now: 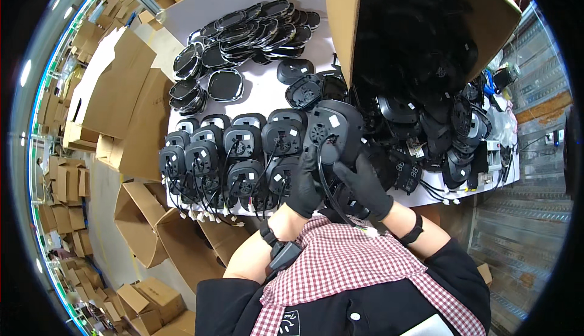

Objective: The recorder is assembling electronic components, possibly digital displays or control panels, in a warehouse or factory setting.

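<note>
Left hand (305, 185), black-gloved, was curled at the lower left of a rounded black plastic housing (345, 128) held up over the near edge of the white bench (258, 86). Black-gloved too, the right hand (366, 185) was partly open at its lower right, thumb forward; its grip was unclear. A black cable (325, 184) hung between them. Dark parts filled a large open brown cardboard box (340, 17), which blocked the bench's far right. Cabled black housings (244, 143) stood in rows leftward, below piled glossy black frames (261, 37).
</note>
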A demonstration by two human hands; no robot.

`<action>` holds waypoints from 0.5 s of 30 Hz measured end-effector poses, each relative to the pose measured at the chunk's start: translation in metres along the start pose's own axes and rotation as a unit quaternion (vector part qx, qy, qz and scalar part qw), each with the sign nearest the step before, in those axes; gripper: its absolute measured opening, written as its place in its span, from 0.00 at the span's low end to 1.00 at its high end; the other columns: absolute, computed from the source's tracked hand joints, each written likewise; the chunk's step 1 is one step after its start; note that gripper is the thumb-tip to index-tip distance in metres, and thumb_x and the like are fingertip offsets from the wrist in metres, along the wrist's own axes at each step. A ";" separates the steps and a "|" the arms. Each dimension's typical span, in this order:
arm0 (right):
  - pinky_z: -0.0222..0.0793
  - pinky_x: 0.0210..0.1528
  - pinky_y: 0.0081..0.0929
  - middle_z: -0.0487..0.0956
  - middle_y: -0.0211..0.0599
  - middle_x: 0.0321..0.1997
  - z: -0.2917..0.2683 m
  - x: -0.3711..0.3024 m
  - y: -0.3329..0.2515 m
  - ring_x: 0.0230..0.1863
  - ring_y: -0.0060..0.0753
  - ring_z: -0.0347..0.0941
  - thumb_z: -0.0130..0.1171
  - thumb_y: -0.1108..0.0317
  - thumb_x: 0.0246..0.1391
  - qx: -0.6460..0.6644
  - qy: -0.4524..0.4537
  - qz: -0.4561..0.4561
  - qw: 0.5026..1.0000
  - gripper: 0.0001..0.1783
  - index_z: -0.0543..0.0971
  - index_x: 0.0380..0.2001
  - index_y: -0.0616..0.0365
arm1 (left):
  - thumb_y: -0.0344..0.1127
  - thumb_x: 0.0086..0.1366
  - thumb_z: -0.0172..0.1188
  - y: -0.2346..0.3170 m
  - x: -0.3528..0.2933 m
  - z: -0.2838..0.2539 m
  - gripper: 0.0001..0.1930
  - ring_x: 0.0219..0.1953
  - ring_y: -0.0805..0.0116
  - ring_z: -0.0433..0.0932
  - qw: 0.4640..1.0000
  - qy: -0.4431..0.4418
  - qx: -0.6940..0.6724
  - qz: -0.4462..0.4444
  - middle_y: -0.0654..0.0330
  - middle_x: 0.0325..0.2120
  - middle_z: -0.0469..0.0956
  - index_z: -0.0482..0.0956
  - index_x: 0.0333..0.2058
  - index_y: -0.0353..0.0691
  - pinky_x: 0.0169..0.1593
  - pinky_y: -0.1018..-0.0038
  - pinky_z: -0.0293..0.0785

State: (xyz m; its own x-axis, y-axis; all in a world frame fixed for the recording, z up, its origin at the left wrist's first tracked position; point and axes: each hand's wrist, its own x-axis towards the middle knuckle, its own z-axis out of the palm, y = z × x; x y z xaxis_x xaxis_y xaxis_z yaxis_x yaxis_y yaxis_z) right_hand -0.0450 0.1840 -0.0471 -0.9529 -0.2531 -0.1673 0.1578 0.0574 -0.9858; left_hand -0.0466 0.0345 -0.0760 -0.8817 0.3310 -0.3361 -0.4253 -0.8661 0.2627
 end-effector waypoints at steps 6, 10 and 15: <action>0.71 0.47 0.35 0.80 0.47 0.42 0.001 0.022 0.016 0.43 0.41 0.78 0.58 0.62 0.58 -0.141 0.117 -0.062 0.981 0.19 0.74 0.46 0.68 | 0.45 0.72 0.50 -0.005 0.004 -0.033 0.20 0.39 0.77 0.74 0.869 0.121 0.458 0.145 0.65 0.40 0.77 0.68 0.57 0.41 0.45 0.77 0.73; 0.73 0.42 0.36 0.80 0.50 0.39 -0.001 0.038 -0.018 0.38 0.42 0.79 0.61 0.61 0.54 -0.111 0.031 -0.080 0.990 0.21 0.74 0.46 0.66 | 0.45 0.71 0.50 0.022 -0.008 -0.011 0.19 0.36 0.75 0.74 0.969 0.060 0.228 0.071 0.60 0.42 0.76 0.71 0.55 0.41 0.44 0.74 0.76; 0.73 0.38 0.40 0.79 0.51 0.37 0.023 0.068 -0.061 0.37 0.48 0.79 0.64 0.58 0.50 -0.287 -0.070 -0.181 0.938 0.24 0.73 0.45 0.63 | 0.55 0.69 0.50 0.095 -0.043 0.004 0.28 0.46 0.65 0.77 0.998 0.016 0.047 -0.030 0.56 0.50 0.74 0.66 0.59 0.40 0.52 0.65 0.76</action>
State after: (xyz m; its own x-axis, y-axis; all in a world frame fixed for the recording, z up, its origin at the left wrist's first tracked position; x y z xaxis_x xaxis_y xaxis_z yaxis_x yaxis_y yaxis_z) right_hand -0.1135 0.1409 0.0011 -0.8675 -0.4784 0.1362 -0.3726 0.4434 -0.8153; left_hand -0.0500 -0.0598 -0.0328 -0.8475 0.3688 -0.3818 -0.4964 -0.8054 0.3240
